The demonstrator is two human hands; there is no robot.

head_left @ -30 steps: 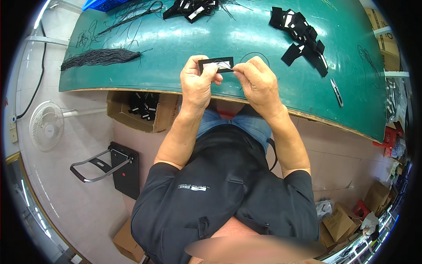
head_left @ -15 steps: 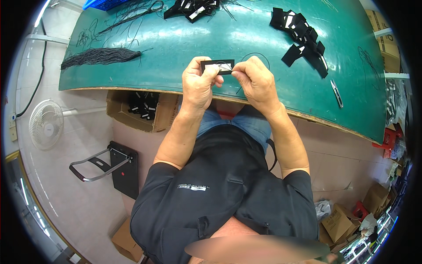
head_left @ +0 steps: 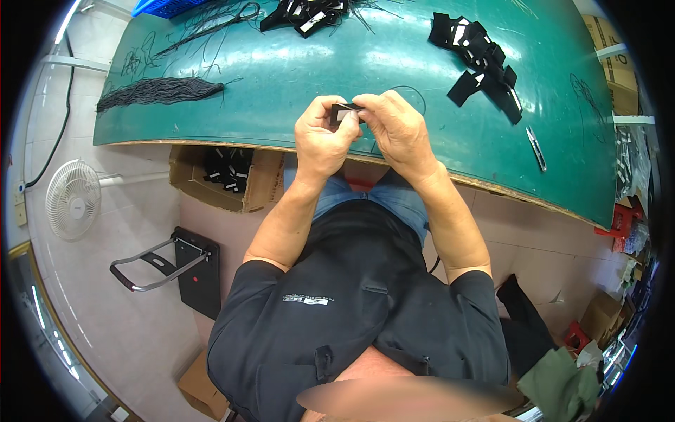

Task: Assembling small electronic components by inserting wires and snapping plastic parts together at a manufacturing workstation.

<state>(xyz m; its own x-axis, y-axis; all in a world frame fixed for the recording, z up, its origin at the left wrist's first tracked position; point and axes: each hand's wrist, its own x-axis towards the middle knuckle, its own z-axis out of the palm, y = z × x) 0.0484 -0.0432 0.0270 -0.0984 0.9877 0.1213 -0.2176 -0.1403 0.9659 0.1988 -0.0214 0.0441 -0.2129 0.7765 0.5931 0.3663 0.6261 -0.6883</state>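
Note:
My left hand [head_left: 320, 139] pinches a small black fabric piece with a white label [head_left: 342, 114] between thumb and fingers, just above the table's near edge. My right hand [head_left: 401, 132] is closed on the right end of the same piece, its fingertips meeting those of the left. The piece looks tilted or folded, and the fingers hide much of it. A thin dark cord [head_left: 420, 98] curves out behind my right hand over the green table; where it meets the piece is hidden.
On the green table [head_left: 281, 70] lie a bundle of dark cords [head_left: 162, 93], black labelled pieces [head_left: 481, 53], another such pile [head_left: 306, 15] and thread snips [head_left: 536, 149]. A cardboard box [head_left: 264, 179] of black pieces sits below the edge. A person's green garment [head_left: 562, 383] shows lower right.
My right hand has moved left onto the piece, which has tilted or folded and is now more covered. A person in dark and green clothing has come into view at the lower right.

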